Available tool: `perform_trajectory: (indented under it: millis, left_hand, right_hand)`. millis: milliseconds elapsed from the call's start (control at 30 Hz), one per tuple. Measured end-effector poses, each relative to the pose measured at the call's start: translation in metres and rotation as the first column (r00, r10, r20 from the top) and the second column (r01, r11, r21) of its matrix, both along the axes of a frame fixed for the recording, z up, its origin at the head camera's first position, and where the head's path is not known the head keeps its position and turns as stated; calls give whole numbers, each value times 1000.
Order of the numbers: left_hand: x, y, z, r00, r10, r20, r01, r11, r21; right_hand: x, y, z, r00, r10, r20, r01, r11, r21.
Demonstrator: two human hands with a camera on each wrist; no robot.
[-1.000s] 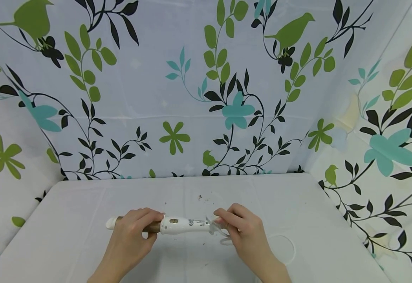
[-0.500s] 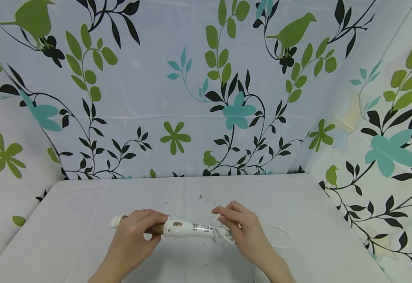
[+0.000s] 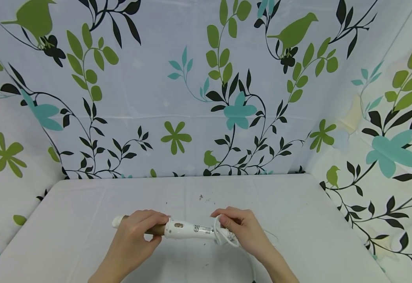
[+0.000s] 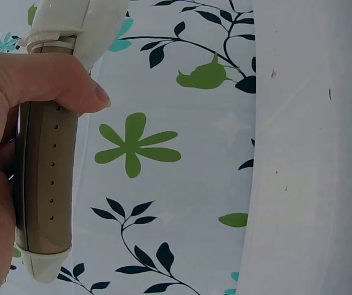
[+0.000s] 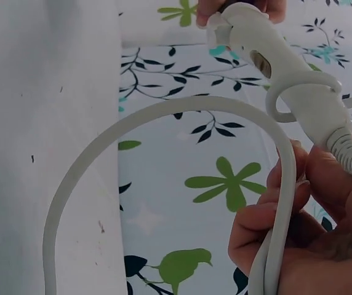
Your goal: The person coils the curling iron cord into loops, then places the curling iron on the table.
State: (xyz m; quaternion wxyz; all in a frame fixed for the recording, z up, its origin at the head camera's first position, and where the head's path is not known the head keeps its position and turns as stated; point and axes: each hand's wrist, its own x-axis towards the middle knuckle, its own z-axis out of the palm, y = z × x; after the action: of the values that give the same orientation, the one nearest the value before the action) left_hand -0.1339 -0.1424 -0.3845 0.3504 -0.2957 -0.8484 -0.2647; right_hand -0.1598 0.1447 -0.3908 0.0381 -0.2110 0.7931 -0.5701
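Note:
A hair curling iron (image 3: 186, 229) with a white handle and gold-brown barrel lies level across the head view, held over the table. My left hand (image 3: 131, 237) grips it round the barrel (image 4: 52, 178), thumb near the handle end; the white tip (image 4: 42, 266) pokes out beyond the fingers. Its white cord (image 5: 204, 103) makes a loop round the handle, seen in the right wrist view. At the handle's cord end, my right hand (image 3: 249, 232) holds the cord between curled fingers, close beside the ribbed cord sleeve (image 5: 347, 150). More cord hangs below toward the front edge.
The white table (image 3: 96, 208) has small dark specks (image 3: 201, 197) near its middle. Behind it and at both sides hangs a cloth (image 3: 142, 94) printed with leaves, flowers and birds.
The iron and left hand have shifted slightly right and down. My right hand has moved right, drawing a cord loop over the handle end; the loose cord loop on the table has shrunk.

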Motion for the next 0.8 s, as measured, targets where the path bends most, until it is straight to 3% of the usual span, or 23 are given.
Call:
perform_trajectory:
  millis: [133,267,500,800]
  left_hand:
    - [1,0,1,1000,-4,13,4,1000,7]
    - [1,0,2,1000,-3,-6,3,1000,18]
    - [2,1,2,1000,20,-15,-20,999,31]
    - [3,1,2,998,68,-11,-67,996,50]
  right_hand:
    - [-3,-2,-3,994,29,109,-25,999,-44]
    - [-5,-5,-8,988,19,155,-3,995,-103]
    - [-7,-16,-20,994,8,105,8,988,-152]
    - [-5,-23,-28,998,4,62,0,998,-67]
